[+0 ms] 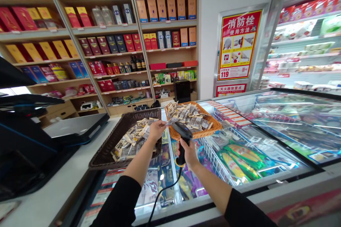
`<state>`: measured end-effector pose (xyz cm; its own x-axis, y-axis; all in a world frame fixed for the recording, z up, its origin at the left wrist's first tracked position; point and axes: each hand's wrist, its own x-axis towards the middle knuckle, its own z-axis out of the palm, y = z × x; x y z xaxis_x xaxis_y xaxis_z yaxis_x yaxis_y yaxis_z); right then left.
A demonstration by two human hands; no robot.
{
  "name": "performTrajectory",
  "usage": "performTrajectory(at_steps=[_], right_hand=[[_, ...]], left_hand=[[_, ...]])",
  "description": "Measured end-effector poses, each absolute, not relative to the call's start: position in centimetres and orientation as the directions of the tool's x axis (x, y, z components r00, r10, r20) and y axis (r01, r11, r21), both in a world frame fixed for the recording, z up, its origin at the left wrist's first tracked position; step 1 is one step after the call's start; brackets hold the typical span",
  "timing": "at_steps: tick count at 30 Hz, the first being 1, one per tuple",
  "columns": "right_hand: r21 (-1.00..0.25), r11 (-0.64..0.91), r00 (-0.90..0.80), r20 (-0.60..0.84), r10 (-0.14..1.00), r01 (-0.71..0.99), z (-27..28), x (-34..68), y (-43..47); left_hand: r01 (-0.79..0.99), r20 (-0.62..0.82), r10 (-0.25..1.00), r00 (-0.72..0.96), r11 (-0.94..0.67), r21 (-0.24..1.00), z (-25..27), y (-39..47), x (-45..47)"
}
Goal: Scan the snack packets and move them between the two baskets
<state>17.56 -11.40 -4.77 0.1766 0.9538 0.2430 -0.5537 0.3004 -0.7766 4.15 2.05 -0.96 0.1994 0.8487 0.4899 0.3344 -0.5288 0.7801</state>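
In my right hand (pixel 188 151) is a black barcode scanner (pixel 183 133), gripped by its handle, its head tilted toward the packet at my left. My left hand (pixel 156 129) pinches a small clear snack packet (pixel 172 121) by one end, just in front of the scanner head. Beyond it lies an orange wicker basket (pixel 217 125) full of similar small packets. A dark brown wicker basket (pixel 99 156), also holding many packets, sits to the left, partly behind my left forearm. The scanner's black cable (pixel 166 187) curves down toward the bottom edge.
Both baskets rest on a glass-topped chest freezer (pixel 266 163) with bagged goods inside. At left stand a weighing scale (pixel 77 127) and dark counter equipment on a white counter (pixel 61 184). Shelves of boxed bottles (pixel 114 44) line the back wall; a lit display fridge (pixel 306 53) is at right.
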Motion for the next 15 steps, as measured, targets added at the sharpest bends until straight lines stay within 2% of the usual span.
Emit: performTrajectory(at_steps=[5, 9, 11, 13, 15], right_hand=[[-0.772, 0.299, 0.195, 0.227, 0.954, -0.562, -5.1, 17.7, -11.0], [-0.765, 0.329, 0.263, 0.214, 0.941, -0.553, -5.2, 18.5, -10.5], [-0.762, 0.36, 0.335, 0.198, 0.921, -0.538, -5.3, 19.5, -10.3], [-0.76, 0.385, 0.423, 0.161, 0.892, -0.524, -5.3, 20.8, -10.0], [-0.76, 0.405, 0.492, 0.13, 0.861, -0.509, -5.2, 22.6, -9.6]], left_hand=[[0.45, 0.535, 0.829, 0.166, -0.546, 0.706, -0.5, 1.7, 4.3], [0.653, 0.757, 0.649, 0.078, -0.607, 0.453, 1.5, -0.1, 3.8], [0.784, 0.813, 0.581, 0.048, -0.526, 0.33, 2.7, -1.4, 3.0], [0.909, 0.748, 0.663, 0.03, -0.33, 0.256, 3.6, -2.6, 2.0], [0.975, 0.567, 0.823, 0.018, -0.14, 0.173, 4.3, -3.5, 1.0]])
